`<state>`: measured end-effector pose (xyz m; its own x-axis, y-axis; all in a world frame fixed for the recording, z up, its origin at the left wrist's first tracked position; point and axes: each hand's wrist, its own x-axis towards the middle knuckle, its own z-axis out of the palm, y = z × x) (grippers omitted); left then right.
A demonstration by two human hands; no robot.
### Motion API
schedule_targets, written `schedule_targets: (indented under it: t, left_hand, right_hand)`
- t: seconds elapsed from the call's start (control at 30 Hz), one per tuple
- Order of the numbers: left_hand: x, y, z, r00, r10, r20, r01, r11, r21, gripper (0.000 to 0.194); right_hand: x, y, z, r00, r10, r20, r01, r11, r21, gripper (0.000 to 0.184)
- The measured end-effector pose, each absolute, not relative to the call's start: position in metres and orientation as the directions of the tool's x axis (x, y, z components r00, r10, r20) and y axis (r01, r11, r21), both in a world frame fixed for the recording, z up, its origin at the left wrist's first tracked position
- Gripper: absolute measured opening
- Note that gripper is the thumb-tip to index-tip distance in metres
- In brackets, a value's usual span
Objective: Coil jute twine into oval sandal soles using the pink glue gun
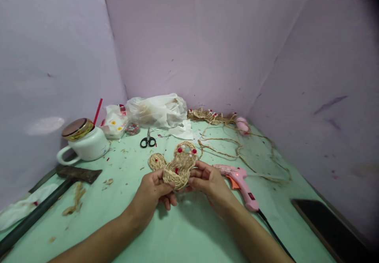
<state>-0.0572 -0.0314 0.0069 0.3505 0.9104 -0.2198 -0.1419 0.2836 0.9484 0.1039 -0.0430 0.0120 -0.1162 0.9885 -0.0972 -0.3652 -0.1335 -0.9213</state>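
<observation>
A tan ornament of coiled jute twine (184,164), dotted with red, white and pale beads, is held up in front of me over the table. My left hand (155,188) pinches its lower left edge between thumb and fingers. On the other side, my right hand (207,179) grips its lower right edge. Just right of that hand lies a pink glue gun (241,182) with an orange trigger and a lit red light. Loose jute twine (222,139) trails across the table behind the ornament.
Black-handled scissors (148,139), a white plastic bag (161,111) and beaded twine pieces (210,116) lie toward the back. Left are a lidded white mug (90,144) and a hammer-like tool (78,174). A dark phone-like slab (328,227) is at right, near the glue gun's cord (274,231).
</observation>
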Motion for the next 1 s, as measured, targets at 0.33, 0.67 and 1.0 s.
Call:
schedule_targets:
  t: [0.33,0.67,1.0]
  left_hand:
    - [-0.0579,-0.0308,0.0023,0.361,0.914,-0.187,-0.123,0.245,0.962,0.026]
    - [-0.059,-0.0308,0.0013,0.376,0.912,-0.163,-0.112,0.219,0.969,0.025]
    - [-0.0599,-0.0312,0.0006,0.387,0.907,-0.165,-0.092,0.216,0.972,0.025]
  right_hand:
    - [0.1048,-0.0451,0.0176,-0.1,0.991,-0.09,-0.322,-0.118,-0.939,0.028]
    - [0.1046,-0.0453,0.0151,-0.065,0.994,-0.086,-0.308,-0.102,-0.946,0.027]
    - [0.1039,-0.0449,0.0134,-0.044,0.995,-0.089,-0.269,-0.097,-0.958,0.024]
